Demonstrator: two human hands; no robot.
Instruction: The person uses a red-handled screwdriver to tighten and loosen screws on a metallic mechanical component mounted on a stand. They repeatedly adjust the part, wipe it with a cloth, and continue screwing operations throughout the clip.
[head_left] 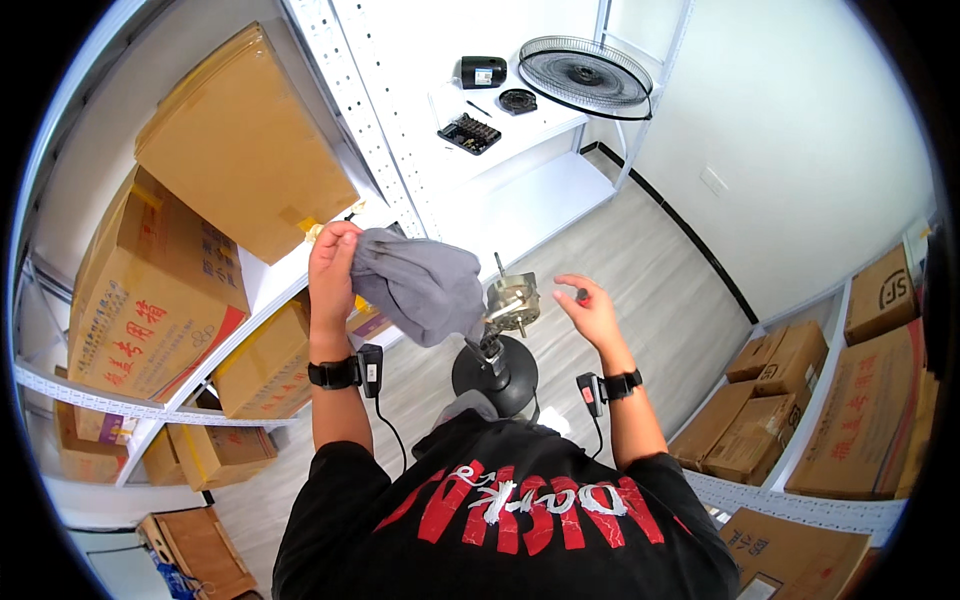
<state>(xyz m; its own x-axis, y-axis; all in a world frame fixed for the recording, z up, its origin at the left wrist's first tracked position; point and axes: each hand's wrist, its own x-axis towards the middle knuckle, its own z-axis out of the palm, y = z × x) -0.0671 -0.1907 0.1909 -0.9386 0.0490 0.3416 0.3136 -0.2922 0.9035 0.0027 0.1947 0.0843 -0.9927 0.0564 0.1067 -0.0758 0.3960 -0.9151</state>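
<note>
My left hand (333,262) grips a grey cloth bag (425,285) by its gathered edge, between thumb and fingers. The bag hangs to the right, close to a bare metal fan motor (513,302) with a shaft pointing up. This motor sits on a stand with a round black base (512,380). To the right of the motor is my right hand (594,312), apart from it, with the fingers curled around a small dark piece (582,294) too small to name.
On the white shelf ahead lie a wire fan guard (585,75), a black motor housing (483,72), a round black part (517,101), and a bit set case (469,134). Cardboard boxes (160,300) fill the left shelves; more boxes (755,425) stand on the right.
</note>
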